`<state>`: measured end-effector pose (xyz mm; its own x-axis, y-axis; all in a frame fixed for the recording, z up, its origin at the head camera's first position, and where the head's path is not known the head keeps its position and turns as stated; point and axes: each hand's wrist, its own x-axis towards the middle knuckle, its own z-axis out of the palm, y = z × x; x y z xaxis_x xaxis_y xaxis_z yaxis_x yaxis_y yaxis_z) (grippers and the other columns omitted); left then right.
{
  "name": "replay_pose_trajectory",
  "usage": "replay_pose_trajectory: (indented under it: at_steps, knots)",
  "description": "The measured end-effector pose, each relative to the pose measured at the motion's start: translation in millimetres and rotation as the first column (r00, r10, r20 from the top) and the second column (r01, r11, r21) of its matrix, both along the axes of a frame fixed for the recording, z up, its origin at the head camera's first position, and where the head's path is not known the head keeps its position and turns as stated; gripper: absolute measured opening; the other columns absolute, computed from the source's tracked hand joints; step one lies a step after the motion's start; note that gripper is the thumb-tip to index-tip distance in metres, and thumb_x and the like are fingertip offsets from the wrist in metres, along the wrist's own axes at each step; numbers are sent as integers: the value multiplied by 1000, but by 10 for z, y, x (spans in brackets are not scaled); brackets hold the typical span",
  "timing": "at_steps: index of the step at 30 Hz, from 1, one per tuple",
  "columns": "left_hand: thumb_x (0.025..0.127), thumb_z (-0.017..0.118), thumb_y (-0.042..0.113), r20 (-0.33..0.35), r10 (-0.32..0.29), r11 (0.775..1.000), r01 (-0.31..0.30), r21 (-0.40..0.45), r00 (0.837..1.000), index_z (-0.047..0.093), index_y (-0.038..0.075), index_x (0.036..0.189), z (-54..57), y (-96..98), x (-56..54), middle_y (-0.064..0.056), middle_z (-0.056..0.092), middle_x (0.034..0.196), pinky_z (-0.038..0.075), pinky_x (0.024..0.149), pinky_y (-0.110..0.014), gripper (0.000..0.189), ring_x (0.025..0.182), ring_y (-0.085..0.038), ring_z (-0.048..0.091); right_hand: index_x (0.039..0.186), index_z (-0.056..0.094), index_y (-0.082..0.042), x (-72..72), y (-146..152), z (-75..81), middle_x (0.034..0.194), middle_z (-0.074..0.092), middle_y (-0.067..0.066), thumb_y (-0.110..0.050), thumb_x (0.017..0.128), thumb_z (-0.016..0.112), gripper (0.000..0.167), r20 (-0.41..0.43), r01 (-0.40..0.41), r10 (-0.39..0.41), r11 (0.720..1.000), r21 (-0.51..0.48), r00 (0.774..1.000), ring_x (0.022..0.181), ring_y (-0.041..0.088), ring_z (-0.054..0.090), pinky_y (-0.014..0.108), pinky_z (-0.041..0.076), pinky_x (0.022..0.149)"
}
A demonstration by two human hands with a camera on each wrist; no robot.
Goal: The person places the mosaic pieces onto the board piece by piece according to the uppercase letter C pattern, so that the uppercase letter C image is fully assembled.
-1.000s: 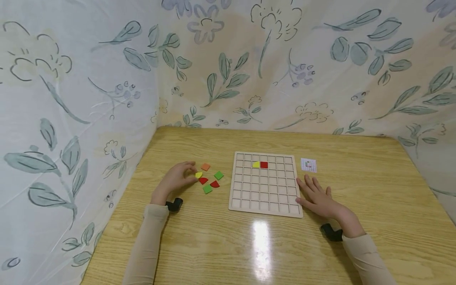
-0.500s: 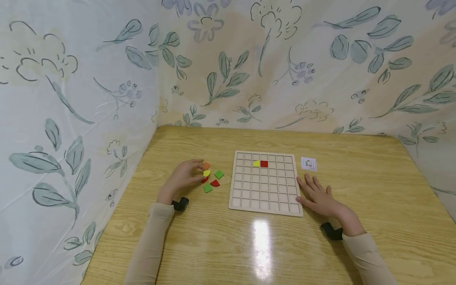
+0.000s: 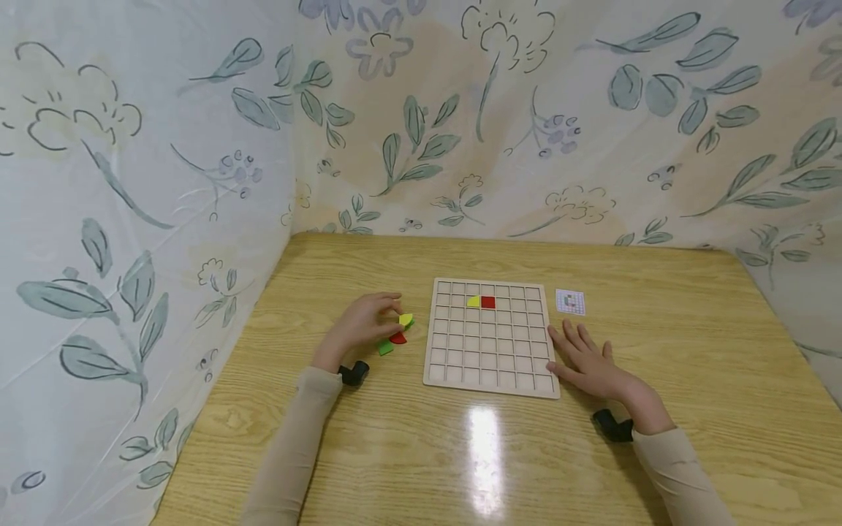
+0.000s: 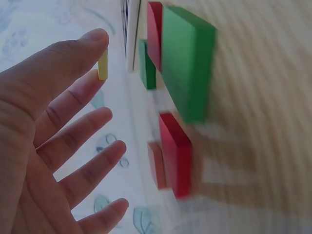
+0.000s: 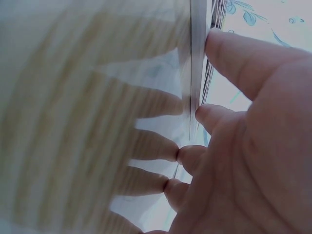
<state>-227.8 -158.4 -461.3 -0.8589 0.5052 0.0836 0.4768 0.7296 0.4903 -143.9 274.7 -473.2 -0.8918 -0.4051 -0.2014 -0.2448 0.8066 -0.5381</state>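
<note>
Head: yellow piece (image 3: pixel 406 319) now nearer board (image 3: pixel 489 340)

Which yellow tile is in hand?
The yellow quarter-circle tile pinched between the left hand's thumb and forefinger. The other yellow tile sits in the grid board, beside the red square tile, with no hand on it.

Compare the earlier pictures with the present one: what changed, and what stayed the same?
The left hand carried its pinched yellow piece rightward, toward the grid board. The right hand stayed at the board's edge; the red square on the board stayed too.
</note>
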Motion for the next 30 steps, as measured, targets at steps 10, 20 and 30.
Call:
replay_pose_trajectory:
  at_steps: [10,20,30]
  knots:
    - [81,71,33,-20,-64,997,64,-37,998,67,18,102,16,274,-109,-3,50,136,35,106,-40,26,124,-23,47,149,12,-10,-10,4,15,152,-3,26,-39,95,47,71,9,-5,5,1000,-4,1000,137,48,-10,76,-12,93]
    - [80,72,35,12,-104,994,104,-26,995,66,20,97,11,528,-209,-4,51,136,33,107,-38,23,126,-22,45,149,13,-9,-2,0,10,152,-2,27,-38,95,47,71,3,-1,1,1000,-6,1000,136,49,-9,77,-11,92]
    - [81,70,37,38,-159,984,162,-75,987,65,19,97,63,814,-312,-3,49,138,35,107,-37,24,129,-21,43,149,12,-10,-3,1,-5,152,-1,26,-38,96,47,70,-7,-1,1,1000,6,1000,136,49,-8,77,-10,92]
